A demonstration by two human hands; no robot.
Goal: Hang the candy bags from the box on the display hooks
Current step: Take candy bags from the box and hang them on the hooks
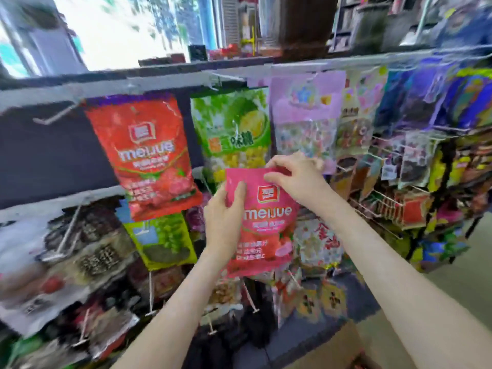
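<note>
I hold a pink candy bag point(263, 222) upright in front of the display rack, at the middle of the view. My left hand point(225, 217) grips its left edge, thumb across the front. My right hand point(295, 174) pinches the bag's top right corner. A red candy bag point(149, 155) of the same brand hangs on a hook to the upper left. A green bag point(234, 126) hangs just above the pink one. A corner of the cardboard box point(332, 350) shows at the bottom right.
An empty white hook point(57, 114) juts out at the upper left of the rack. Several more bare hooks point(151, 294) stick out lower down. A lilac bag point(306, 115) and many other snack packs crowd the right side. The picture is motion-blurred.
</note>
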